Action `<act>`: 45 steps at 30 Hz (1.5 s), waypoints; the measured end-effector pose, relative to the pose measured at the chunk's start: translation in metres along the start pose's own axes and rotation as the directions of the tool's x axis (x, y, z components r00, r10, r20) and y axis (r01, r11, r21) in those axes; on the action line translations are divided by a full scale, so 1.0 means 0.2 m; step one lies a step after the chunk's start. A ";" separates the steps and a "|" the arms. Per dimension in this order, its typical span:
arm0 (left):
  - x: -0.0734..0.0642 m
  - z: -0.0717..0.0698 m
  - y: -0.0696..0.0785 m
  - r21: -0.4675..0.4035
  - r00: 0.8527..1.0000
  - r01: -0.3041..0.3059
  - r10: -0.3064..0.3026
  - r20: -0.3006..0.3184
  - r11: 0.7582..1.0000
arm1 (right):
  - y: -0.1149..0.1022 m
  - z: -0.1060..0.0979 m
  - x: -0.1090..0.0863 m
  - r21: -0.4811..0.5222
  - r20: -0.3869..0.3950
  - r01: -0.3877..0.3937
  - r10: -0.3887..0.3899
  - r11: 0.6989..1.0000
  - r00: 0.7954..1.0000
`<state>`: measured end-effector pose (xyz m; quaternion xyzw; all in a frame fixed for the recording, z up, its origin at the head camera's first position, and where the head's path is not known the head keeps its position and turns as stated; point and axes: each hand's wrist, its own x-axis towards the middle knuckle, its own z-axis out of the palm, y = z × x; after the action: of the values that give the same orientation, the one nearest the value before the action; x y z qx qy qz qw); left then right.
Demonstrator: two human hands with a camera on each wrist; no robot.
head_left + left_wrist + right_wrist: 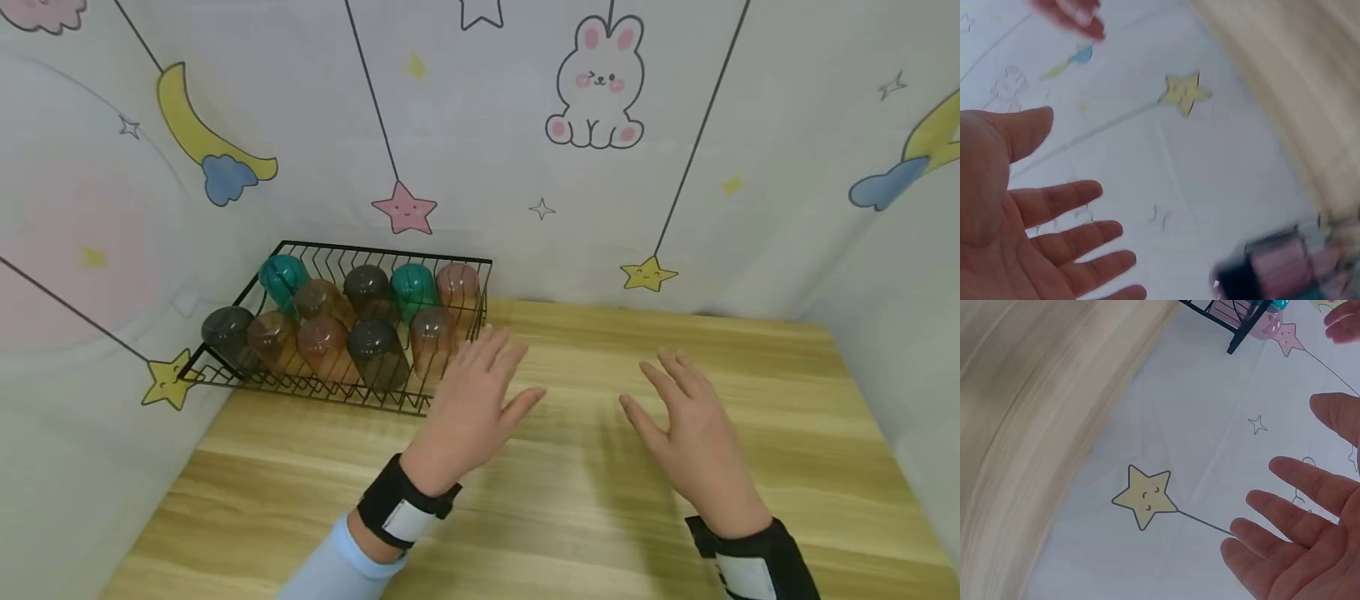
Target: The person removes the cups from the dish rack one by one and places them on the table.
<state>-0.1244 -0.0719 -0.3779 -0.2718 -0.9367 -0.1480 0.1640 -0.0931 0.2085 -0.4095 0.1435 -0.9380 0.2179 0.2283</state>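
Domed see-through teal, brown, grey and pink cups (328,343) sit in a black wire basket (375,251), left of frame, guessing so they don't roll off. Left hand (468,404) mid-frame, right hand (697,442) lower right: fingers spread, holding nothing.

White printed walls (911,333) on 3 sides of me. Back wall (495,125): 1 winking rabbit (600,87), 1 pink star (405,210), 1 yellow star (649,273), all on drawn strings. Further left: crescent moon (182,115), blue cloud (227,177). Light wood-grain tabletop (555,517) below, far edge along the back wall. Light's soft; I see faint shadows (630,475) on it.
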 end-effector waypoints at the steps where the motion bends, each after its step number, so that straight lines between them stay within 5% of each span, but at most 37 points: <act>1: 0.00 -0.03 -0.04 0.019 0.999 0.019 -0.018 -0.043 1.000 | -0.01 0.00 0.00 0.003 -0.001 0.008 -0.008 1.000 1.000; 5: 0.01 -0.10 -0.20 0.084 0.984 0.123 -0.111 -0.140 0.989 | -0.03 0.04 -0.01 0.011 0.036 0.024 -0.024 1.000 0.999; 9: 0.03 -0.10 -0.33 0.128 0.983 0.170 -0.161 -0.083 0.977 | -0.06 0.07 -0.01 0.026 0.076 0.022 -0.024 0.999 0.997; 14: 0.04 -0.09 -0.40 0.150 0.982 0.190 -0.190 -0.014 0.970 | -0.11 0.11 0.00 0.037 0.101 0.031 -0.034 0.999 0.994; 30: 0.08 -0.05 -0.45 0.145 0.966 0.236 -0.248 0.074 0.961 | -0.13 0.15 0.02 0.046 0.117 0.041 -0.046 0.998 0.992; 38: 0.10 -0.04 -0.45 0.178 0.966 0.228 -0.245 0.080 0.957 | -0.15 0.12 0.01 0.051 0.141 -0.112 0.104 0.992 0.985; 45: 0.08 -0.02 -0.44 0.175 0.968 0.236 -0.248 0.046 0.956 | -0.14 0.10 0.00 0.037 0.084 -0.144 0.141 0.989 0.986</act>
<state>-0.1857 -0.1378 -0.3847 -0.1450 -0.9770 -0.0780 0.1352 -0.0893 0.1750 -0.4157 0.0898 -0.9495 0.2476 0.1705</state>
